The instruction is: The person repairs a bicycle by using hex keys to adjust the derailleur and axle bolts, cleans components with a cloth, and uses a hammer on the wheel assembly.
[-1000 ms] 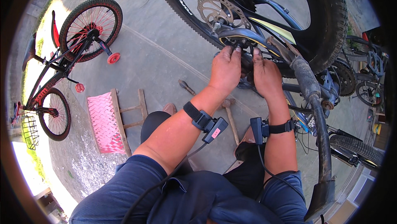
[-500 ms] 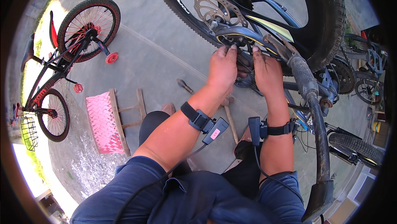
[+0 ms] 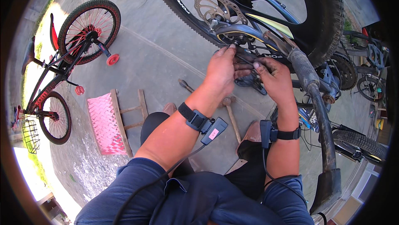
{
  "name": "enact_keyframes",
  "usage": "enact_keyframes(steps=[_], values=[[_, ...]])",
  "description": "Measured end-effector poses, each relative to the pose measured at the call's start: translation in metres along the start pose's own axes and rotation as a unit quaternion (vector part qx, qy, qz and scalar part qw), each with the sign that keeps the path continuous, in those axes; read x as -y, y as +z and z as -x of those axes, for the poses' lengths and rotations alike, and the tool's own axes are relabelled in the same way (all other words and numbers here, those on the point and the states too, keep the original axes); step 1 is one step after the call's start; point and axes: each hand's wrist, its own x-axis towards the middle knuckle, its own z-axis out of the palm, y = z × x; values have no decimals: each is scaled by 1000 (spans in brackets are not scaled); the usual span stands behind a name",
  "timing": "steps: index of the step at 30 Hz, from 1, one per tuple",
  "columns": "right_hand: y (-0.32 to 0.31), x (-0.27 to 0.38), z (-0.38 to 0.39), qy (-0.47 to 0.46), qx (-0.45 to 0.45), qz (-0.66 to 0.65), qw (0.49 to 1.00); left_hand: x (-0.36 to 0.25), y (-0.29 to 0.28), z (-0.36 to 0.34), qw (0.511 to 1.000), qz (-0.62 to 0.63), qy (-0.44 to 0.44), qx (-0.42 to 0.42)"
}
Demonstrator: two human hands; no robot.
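Observation:
A bicycle stands in front of me, with a black rear wheel, a drilled brake disc and a grey-blue frame tube. My left hand is at the frame end below the disc. Its thumb and forefinger are pinched on a small dark part, while the other fingers stretch to the right. Just right of it, my right hand is closed, thumb against forefinger, by a thin dark piece too small to name. Both hands' fingertips look blackened. A dark bar with a worn grey sleeve runs beside my right forearm.
On the floor lie a wooden-handled hammer and a dark-handled tool. A stool with a pink woven seat is at the left. Beyond it stands a small black-and-red bicycle. More bicycles are at the right.
My right hand has drawn back from the frame end, down and to the right. My left hand remains there, with more of its dark fingers showing.

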Motion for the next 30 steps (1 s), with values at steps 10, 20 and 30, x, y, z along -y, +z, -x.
enact_keyframes(steps=[10, 20, 30], values=[[-24, -1, 16, 89, -14, -42, 995, -8, -2, 6, 1000, -3, -12, -1], [1, 25, 20, -28, -15, -218, 976, -8, -10, 0, 982, 167, -72, 52], [11, 29, 17, -55, -18, -201, 978, -14, 2, 8, 998, 62, -13, 16]])
